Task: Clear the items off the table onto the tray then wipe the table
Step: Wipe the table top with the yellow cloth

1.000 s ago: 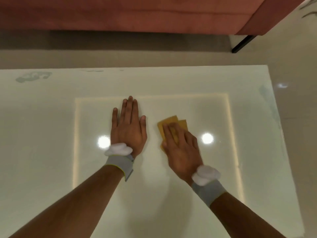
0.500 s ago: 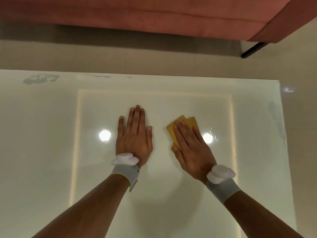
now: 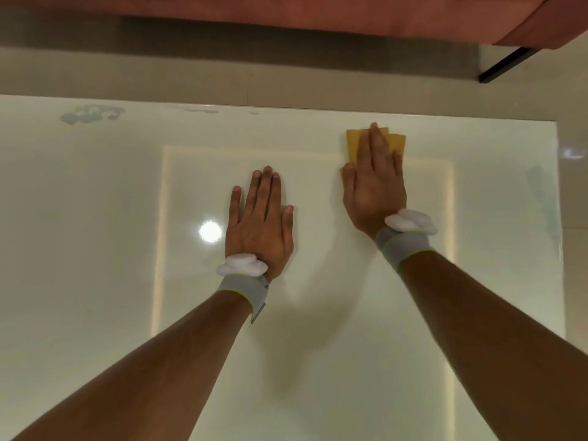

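A glossy white table [image 3: 95,249] fills most of the view. My right hand [image 3: 374,183] lies flat on a folded yellow cloth [image 3: 353,144], pressing it onto the tabletop near the far edge, right of centre. Only the cloth's far corners show past my fingers. My left hand [image 3: 259,224] rests palm down on the bare tabletop in the middle, fingers spread, holding nothing. No tray is in view.
A reddish sofa [image 3: 286,14] runs along the top, with a black leg [image 3: 506,65] at the right. Beige floor lies between sofa and table. Faint smears mark the table's far left corner [image 3: 90,113] and right edge [image 3: 541,192].
My right hand has slid the yellow cloth away from me toward the table's far edge. The left hand has stayed flat in about the same place.
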### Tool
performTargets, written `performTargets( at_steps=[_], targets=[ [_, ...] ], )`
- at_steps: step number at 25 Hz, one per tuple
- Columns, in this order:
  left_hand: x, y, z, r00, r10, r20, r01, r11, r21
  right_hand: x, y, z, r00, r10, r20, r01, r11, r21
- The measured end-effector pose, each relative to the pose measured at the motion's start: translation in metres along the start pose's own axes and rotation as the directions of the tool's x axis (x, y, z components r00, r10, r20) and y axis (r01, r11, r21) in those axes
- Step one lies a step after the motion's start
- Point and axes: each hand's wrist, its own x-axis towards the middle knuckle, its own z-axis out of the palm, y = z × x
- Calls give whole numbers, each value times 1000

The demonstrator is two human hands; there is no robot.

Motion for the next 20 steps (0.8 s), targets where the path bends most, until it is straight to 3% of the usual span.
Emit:
performTargets(
  at_steps=[1, 2, 3, 5, 7, 8, 9, 10, 12, 13, 14, 15, 17, 18, 20],
  targets=[
    [-1, 0, 1, 1000, -4, -3, 4, 1000, -3, 4, -8, 2, 986, 165, -35, -164, 986, 26],
    [-2, 0, 1, 1000, -1, -6, 1, 1000, 1, 2, -18, 4, 981, 189, -53, -188, 982, 16],
    [-1, 1, 1, 1000, 5, -2, -5, 1000, 6, -4, -26, 4, 995, 97, -34, -97, 995, -9],
    [1, -1, 0, 1000, 3, 6, -3, 1000, 3, -14, -33, 1, 969, -235, 74, 238, 971, -37],
    [3, -2, -1, 1000, -5, 8, 5, 1000, 3, -1, -24, -6, 846, -500, 186, 515, 856, -38],
    [4, -2, -1, 1000, -4, 11, 4, 1000, 8, 13, -18, -6, 786, -574, 228, 599, 799, -52],
    [3, -2, -2, 1000, -5, 19, 5, 1000, 14, 28, -13, -4, 771, -589, 240, 620, 781, -74],
    [3, -2, -2, 1000, 0, 26, 0, 1000, 20, 44, -13, -3, 828, -518, 216, 545, 834, -87],
    [2, -4, -1, 1000, 8, 30, -9, 1000, 28, 74, -21, -1, 988, -105, 111, 111, 993, -49],
    [3, -3, -1, 999, 13, 30, -14, 999, 29, 81, -31, 0, 990, 102, 102, -100, 995, -26],
    [4, -3, -1, 999, 17, 33, -18, 999, 27, 78, -44, 1, 978, 189, 93, -189, 982, -8],
    [5, -1, -3, 999, 23, 39, -24, 1000, 13, 68, -48, -2, 985, 153, 80, -153, 988, 2],
    [4, -2, -4, 999, 25, 38, -25, 1000, 4, 36, -33, -5, 987, -76, 143, 75, 997, 8],
    [3, -3, -3, 1000, 21, 22, -21, 1000, 2, 22, -11, -11, 984, -91, 154, 92, 996, 1],
    [3, -8, 0, 1000, 25, 0, -25, 1000, 2, 9, 41, -24, 983, 142, 119, -141, 990, -23]
  ],
)
